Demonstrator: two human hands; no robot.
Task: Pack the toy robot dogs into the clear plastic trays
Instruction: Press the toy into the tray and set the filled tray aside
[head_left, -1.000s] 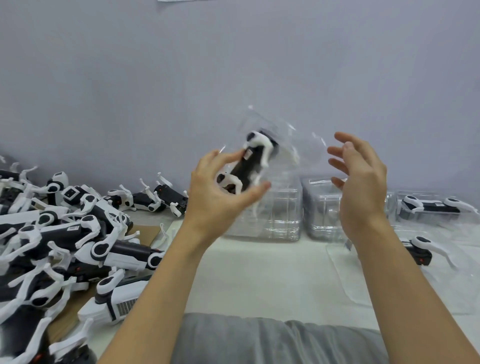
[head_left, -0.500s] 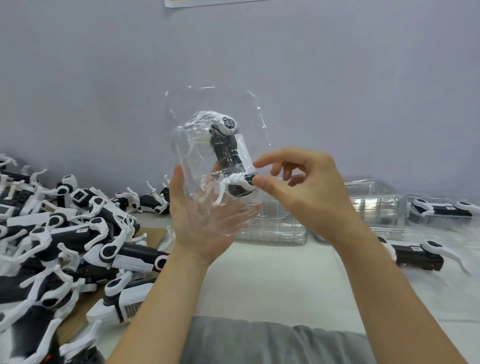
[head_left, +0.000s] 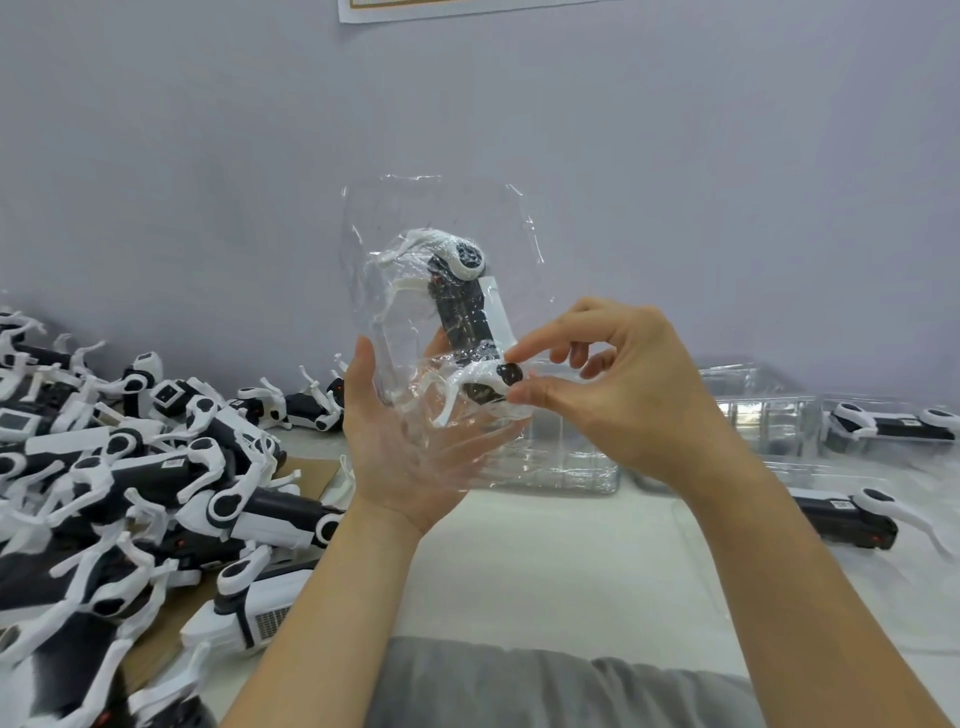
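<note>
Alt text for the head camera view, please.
A person holds up a clear plastic tray with a toy robot dog in it; the left hand supports it underneath while the right hand pinches the dog's lower end. Loose dogs lie piled at left.

A pale lilac wall (head_left: 208, 156) is seen behind the grip, filling the upper part of the view. High above the grip, the lower edge of a white paper sheet (head_left: 441, 8) is fixed to that wall. Below the grip a white tabletop (head_left: 545, 561) is spread. A brown cardboard sheet (head_left: 311, 475) is laid to the lower left. Grey fabric (head_left: 545, 686) is seen nearest, beneath the grip.
</note>
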